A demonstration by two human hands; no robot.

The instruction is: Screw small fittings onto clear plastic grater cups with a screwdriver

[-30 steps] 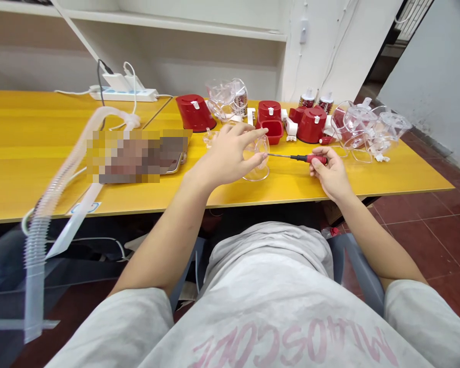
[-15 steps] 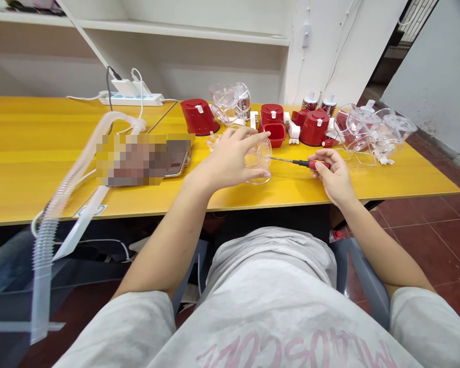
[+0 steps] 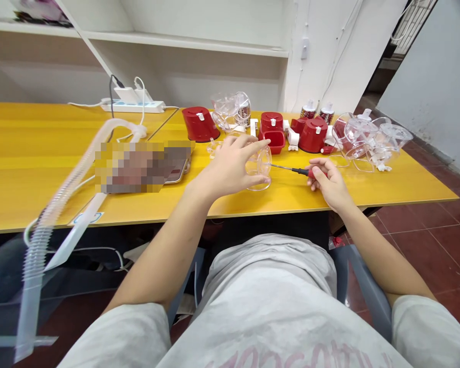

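Observation:
My left hand [image 3: 230, 166] is wrapped over a clear plastic cup-like part [image 3: 259, 164], which lies on its side on the table with its round rim facing right. Thumb and fingers press on the rim from both sides. In my right hand [image 3: 332, 188] is a screwdriver [image 3: 299, 171] with a red and black handle, held level between thumb and fingers. Its thin metal shaft points left into the clear part; where the tip touches, I cannot make out. Behind my left hand a small clear piece [image 3: 213, 148] shows partly.
Red plastic bases [image 3: 200, 124] and white fittings [image 3: 292, 139] line the back of the yellow table [image 3: 30, 168]. Clear plastic parts [image 3: 362, 134] are heaped at the right. A phone [image 3: 176, 166], a translucent hose stand [image 3: 46, 225] and a power strip [image 3: 136, 106] occupy the left.
The whole view has shifted slightly, so the table sits a little lower. Both hands keep their hold on the clear part and the screwdriver; the right fingers have moved slightly on the handle.

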